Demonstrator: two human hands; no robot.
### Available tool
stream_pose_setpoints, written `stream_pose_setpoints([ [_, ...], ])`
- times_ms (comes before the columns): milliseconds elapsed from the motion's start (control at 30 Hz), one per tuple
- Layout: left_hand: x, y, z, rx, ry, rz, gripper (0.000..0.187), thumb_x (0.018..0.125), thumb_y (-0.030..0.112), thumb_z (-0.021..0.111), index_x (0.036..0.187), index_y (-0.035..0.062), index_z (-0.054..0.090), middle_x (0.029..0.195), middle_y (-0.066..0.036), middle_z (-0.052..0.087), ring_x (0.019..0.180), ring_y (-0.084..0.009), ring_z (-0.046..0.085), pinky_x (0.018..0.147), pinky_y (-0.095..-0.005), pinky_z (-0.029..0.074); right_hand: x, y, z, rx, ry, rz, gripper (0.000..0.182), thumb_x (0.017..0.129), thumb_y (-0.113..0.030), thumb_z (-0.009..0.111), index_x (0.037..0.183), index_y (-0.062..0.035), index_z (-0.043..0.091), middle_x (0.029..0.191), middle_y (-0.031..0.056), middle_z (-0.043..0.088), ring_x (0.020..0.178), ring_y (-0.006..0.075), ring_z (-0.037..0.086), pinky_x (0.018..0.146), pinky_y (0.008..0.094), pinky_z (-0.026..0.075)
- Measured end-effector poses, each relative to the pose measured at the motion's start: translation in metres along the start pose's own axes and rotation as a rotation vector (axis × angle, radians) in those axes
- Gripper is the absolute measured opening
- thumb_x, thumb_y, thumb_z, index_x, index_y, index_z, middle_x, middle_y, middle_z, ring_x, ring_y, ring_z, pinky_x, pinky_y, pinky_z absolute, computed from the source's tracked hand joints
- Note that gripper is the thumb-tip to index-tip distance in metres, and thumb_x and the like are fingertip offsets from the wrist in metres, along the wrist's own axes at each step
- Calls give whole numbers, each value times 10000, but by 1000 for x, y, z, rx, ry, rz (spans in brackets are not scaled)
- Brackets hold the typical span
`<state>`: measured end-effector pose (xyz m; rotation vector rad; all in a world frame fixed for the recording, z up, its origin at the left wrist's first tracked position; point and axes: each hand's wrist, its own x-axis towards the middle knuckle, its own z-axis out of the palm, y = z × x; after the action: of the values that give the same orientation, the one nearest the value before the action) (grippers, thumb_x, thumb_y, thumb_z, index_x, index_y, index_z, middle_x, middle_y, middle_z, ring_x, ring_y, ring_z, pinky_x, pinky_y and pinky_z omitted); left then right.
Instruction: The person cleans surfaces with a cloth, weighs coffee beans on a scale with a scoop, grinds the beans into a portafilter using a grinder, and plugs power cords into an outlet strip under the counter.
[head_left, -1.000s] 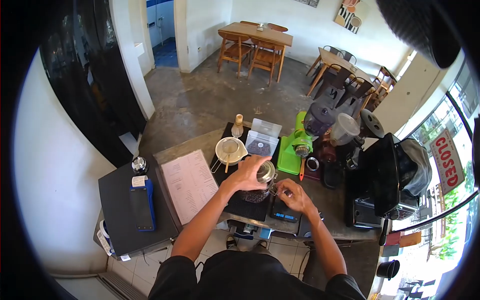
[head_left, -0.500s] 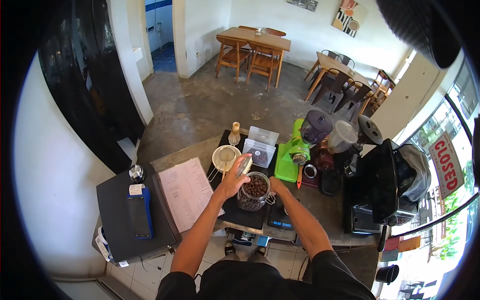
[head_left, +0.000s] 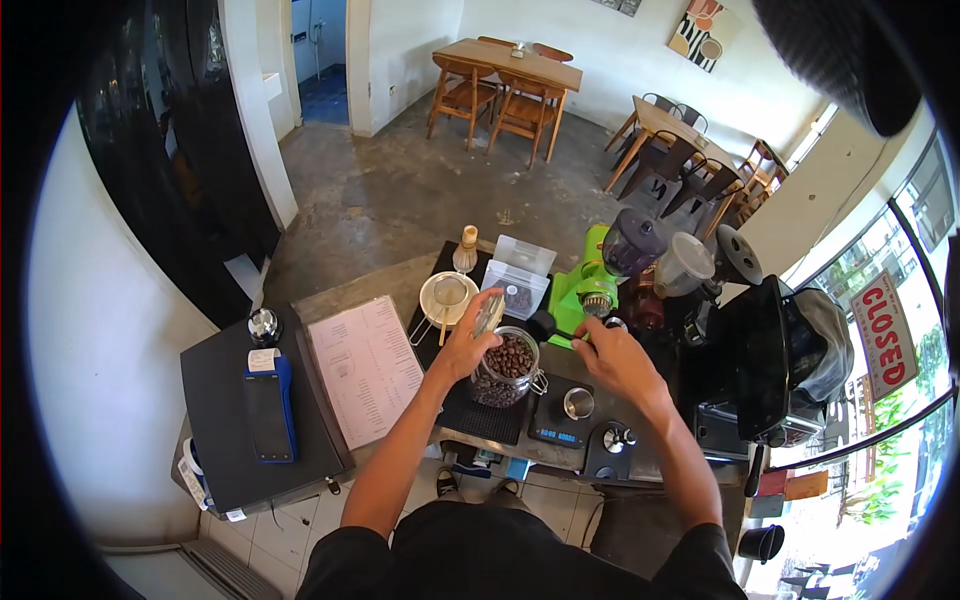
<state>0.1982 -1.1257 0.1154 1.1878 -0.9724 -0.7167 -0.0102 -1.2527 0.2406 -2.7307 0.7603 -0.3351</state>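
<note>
Bean jar point(head_left: 497, 389) stood open near the front edge of the counter point(head_left: 400, 278), left hand point(head_left: 467, 350) clamped on its lid point(head_left: 490, 314); right hand point(head_left: 622, 364) now gripped a dark scoop point(head_left: 541, 325), beans point(head_left: 512, 356) accessible.

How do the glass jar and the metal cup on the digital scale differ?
The glass jar is see-through, while the metal cup is shiny and silvery. The jar looks larger than the cup. The jar, holding coffee beans, stands on the black mat, while the cup stands on the digital scale. Both are open at the top.
</note>
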Motion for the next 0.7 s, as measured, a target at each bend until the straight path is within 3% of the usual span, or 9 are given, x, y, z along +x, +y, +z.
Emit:
stream_pose_setpoints([
  [67,1,-1,1,-58,1,-9,725,689,40,524,1395,132,388,1207,-92,479,1088,-185,489,906,-302,437,-4,-25,-11,-63,-101,-216,192,904,-198,562,837,-28,621,784,226,638,732,414,631,631,488,504],
  [100,1,0,0,-29,2,8,719,691,40,526,1392,132,394,1205,-91,479,1088,-184,487,898,-292,439,-4,-32,-6,-129,-57,-328,134,861,-154,586,811,-39,631,756,191,633,705,357,652,590,436,516],
  [267,-3,5,3,-31,13,41,718,691,48,552,1388,129,401,1200,-99,489,1080,-199,501,919,-316,434,10,-30,58,-455,-48,-446,56,749,-82,607,776,-58,650,723,135,639,686,283,675,569,379,534],
  [300,-4,8,2,-38,-3,20,687,701,78,575,1365,104,399,1282,-124,469,1212,-237,447,1044,-332,327,13,-28,64,-429,-103,-470,54,750,-81,608,765,-53,652,725,146,637,684,292,673,573,380,536],
  [333,-4,9,2,-42,10,19,687,701,78,575,1365,104,399,1282,-124,469,1212,-237,447,1044,-332,327,14,-25,67,-405,-161,-494,55,751,-80,610,755,-48,654,727,156,635,681,301,671,578,381,537],
  [467,-2,5,2,-27,29,36,673,706,72,582,1356,99,410,1267,-129,478,1206,-222,454,1043,-328,333,25,-35,40,-291,-184,-403,92,762,-99,615,737,-28,668,742,181,644,686,335,666,603,420,537],
  [533,-1,-2,3,2,27,66,705,703,35,572,1380,143,405,1206,-89,488,1055,-193,518,946,-329,423,24,-42,43,-379,-186,-400,119,783,-119,614,737,-25,673,729,192,642,686,351,663,611,452,531],
  [633,-1,1,5,-13,35,73,690,705,44,570,1370,138,410,1201,-82,478,1067,-183,501,967,-329,405,29,-29,72,-354,-287,-381,166,789,-148,622,753,7,667,734,219,640,694,371,659,621,460,530],
  [700,-3,6,4,-20,45,82,686,705,52,568,1367,137,412,1194,-82,478,1072,-182,495,974,-330,397,36,-22,79,-173,-195,-320,210,776,-187,633,757,13,692,666,208,630,624,351,641,600,451,509],
])
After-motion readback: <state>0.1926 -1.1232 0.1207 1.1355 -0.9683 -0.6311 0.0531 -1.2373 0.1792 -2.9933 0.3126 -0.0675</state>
